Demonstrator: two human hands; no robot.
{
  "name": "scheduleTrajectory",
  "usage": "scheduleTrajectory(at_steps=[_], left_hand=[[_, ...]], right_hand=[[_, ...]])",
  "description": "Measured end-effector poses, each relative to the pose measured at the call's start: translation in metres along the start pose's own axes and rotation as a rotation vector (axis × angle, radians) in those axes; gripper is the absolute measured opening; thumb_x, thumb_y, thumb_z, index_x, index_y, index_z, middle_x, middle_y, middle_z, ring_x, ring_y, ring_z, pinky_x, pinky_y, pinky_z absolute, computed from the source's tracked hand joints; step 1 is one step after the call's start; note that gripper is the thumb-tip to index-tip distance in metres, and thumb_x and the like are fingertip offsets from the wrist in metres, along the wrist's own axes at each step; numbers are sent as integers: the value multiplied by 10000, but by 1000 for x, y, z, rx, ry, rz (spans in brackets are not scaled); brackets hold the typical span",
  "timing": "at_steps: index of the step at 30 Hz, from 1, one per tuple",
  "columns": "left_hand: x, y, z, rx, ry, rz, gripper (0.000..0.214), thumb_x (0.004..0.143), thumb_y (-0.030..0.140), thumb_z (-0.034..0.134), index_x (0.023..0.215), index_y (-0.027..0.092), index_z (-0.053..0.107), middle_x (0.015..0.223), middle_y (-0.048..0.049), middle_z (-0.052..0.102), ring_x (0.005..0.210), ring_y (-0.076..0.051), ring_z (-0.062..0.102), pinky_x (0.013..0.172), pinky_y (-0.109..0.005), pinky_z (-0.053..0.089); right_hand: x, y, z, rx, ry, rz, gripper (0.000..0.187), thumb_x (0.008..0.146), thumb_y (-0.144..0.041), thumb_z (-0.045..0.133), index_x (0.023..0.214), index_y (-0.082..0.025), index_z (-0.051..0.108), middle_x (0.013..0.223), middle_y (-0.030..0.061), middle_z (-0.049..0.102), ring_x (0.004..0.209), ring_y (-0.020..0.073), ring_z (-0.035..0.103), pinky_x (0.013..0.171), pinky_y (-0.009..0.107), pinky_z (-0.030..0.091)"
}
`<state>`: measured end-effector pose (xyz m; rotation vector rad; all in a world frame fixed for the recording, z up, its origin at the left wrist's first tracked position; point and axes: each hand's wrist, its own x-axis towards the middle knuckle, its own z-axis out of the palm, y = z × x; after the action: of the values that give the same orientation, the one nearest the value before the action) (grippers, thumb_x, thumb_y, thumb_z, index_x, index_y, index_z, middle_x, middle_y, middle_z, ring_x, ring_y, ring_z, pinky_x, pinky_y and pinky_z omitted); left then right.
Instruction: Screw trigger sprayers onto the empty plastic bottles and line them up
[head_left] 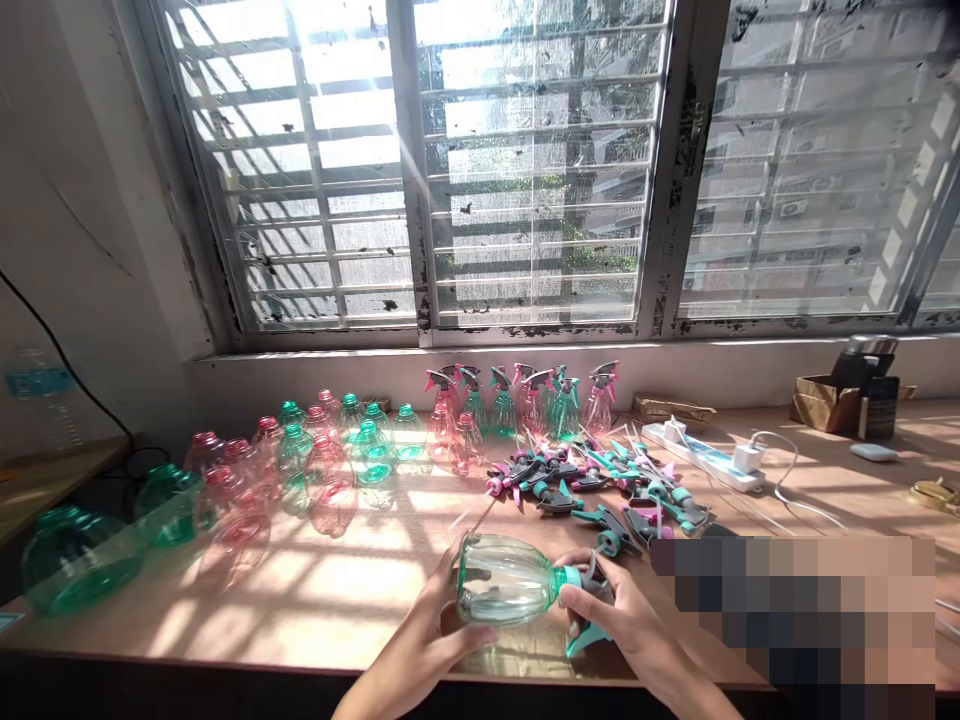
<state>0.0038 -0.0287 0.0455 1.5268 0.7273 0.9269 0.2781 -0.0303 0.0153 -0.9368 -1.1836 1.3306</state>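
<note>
A clear green spray bottle [506, 580] lies sideways in front of me, its base to the left and its neck to the right. Around the base end wraps my left hand [442, 620]. My right hand [611, 605] grips the grey and teal trigger sprayer [592, 580] at the bottle's neck, fingers round its collar. The sprayer sits on the neck; whether it is fully screwed down I cannot tell. Just beyond my hands lies a pile of loose trigger sprayers [555, 475] in grey with pink or teal parts.
Open green and pink bottles [330, 485] stand at the left. Several bottles with sprayers [532, 405] line the back under the window. A white power strip [705, 460], a cardboard box [817, 405] and a white case [874, 453] are at the right. A blurred patch hides the lower right.
</note>
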Motion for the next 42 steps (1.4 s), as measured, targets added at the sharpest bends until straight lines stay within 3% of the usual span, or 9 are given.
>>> scheduleTrajectory(at_steps=[3, 8, 13, 16, 21, 24, 29, 37, 42], left_hand=[[2, -6, -2, -25, -39, 38, 957, 911, 332, 750, 1614, 450, 112, 1702, -51, 298, 1479, -348, 420, 1208, -482, 374], [3, -10, -4, -23, -46, 46, 974, 903, 326, 758, 1617, 441, 107, 1710, -62, 278, 1465, -348, 438, 1189, -478, 401], [-1, -4, -2, 81, 34, 4, 973, 873, 339, 776, 1621, 408, 157, 1730, -17, 229, 1571, -346, 225, 1282, -483, 208], [-1, -1, -1, 108, 21, -19, 992, 884, 360, 768, 1628, 396, 113, 1731, -31, 223, 1585, -359, 171, 1263, -473, 266], [-2, -2, 0, 104, 6, 51, 905, 946, 400, 696, 1627, 408, 101, 1744, -51, 171, 1550, -351, 298, 1229, -454, 349], [-1, -3, 0, 121, 6, 35, 955, 922, 384, 732, 1626, 412, 88, 1739, -51, 203, 1542, -335, 325, 1242, -457, 326], [-1, 3, -1, 183, 52, -25, 911, 891, 381, 752, 1623, 348, 210, 1720, -41, 267, 1602, -339, 103, 1289, -453, 205], [-1, 8, 2, 182, -17, 19, 899, 966, 350, 669, 1629, 405, 63, 1689, -45, 339, 1525, -312, 365, 1232, -433, 348], [-1, 7, 1, 172, 0, -1, 867, 891, 302, 755, 1605, 372, 268, 1650, -31, 415, 1562, -338, 262, 1259, -450, 287]], right_hand=[[-1, -1, 1, 22, 25, -2, 571, 724, -545, 875, 1059, -168, 607, 653, -12, 695, 582, 172, 651, 568, 298, 557], [1, 2, -1, -24, 13, 8, 574, 748, -558, 853, 1082, -171, 592, 659, -7, 707, 593, 181, 662, 578, 310, 563], [0, 0, 0, -65, 3, -9, 546, 731, -525, 877, 1062, -171, 625, 672, -20, 697, 600, 162, 653, 594, 284, 537], [-2, -3, 2, -49, 22, -12, 539, 746, -541, 860, 1057, -170, 622, 661, -23, 690, 595, 164, 654, 581, 283, 537], [-1, -4, 3, -27, 5, -6, 582, 739, -576, 850, 1062, -165, 596, 632, -8, 702, 586, 174, 659, 558, 290, 557], [1, 0, 1, -31, 2, -7, 585, 731, -579, 855, 1056, -169, 593, 616, -24, 676, 580, 165, 638, 549, 286, 555], [2, 4, -1, -32, -16, -7, 568, 739, -567, 854, 1051, -167, 599, 633, -16, 688, 578, 164, 645, 557, 284, 553], [-2, -2, 2, -4, 41, -22, 552, 761, -551, 849, 1072, -162, 610, 663, -3, 708, 601, 181, 679, 592, 309, 582], [-1, 1, -1, 13, 33, -21, 551, 759, -555, 849, 1071, -170, 608, 661, -8, 705, 589, 178, 680, 575, 309, 582]])
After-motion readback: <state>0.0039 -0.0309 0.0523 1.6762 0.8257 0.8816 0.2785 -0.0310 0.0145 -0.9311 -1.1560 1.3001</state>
